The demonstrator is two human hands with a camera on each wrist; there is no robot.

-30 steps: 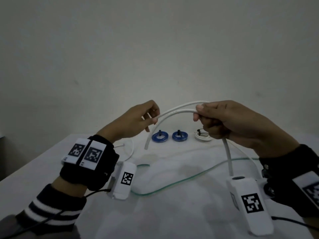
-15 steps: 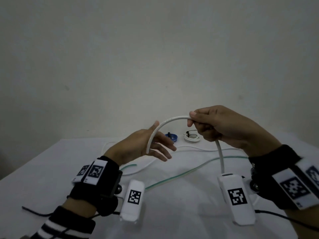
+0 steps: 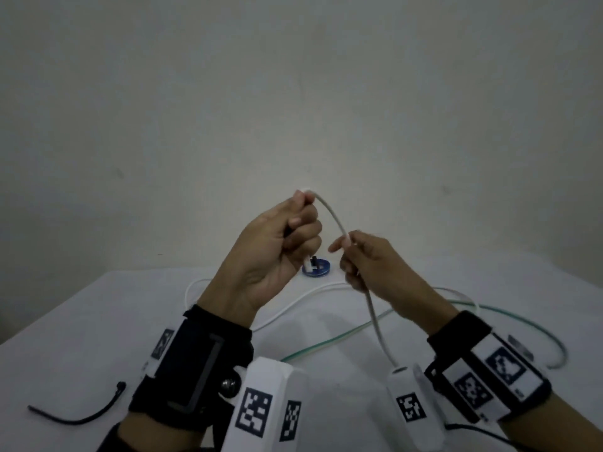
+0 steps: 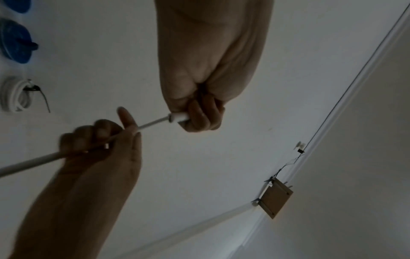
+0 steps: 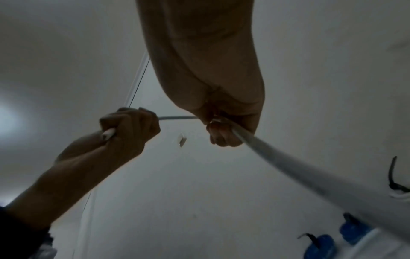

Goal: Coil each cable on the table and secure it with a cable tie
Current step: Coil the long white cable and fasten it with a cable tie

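— Gripping what, the left hand (image 3: 274, 243)?

— The plug end of the white cable (image 3: 332, 213), fingers curled tight round it, raised above the table (image 3: 65, 347).

— And the right hand (image 3: 375, 269)?

— Pinching the same cable a little farther along; from there it drops toward the right wrist.

— Anything else on the table?

— A green cable (image 3: 359, 327) lies loose beside another white run, and a black cable tie (image 3: 81, 415) sits at the near left. At the far edge, a blue coiled cable (image 3: 318, 267), already tied.
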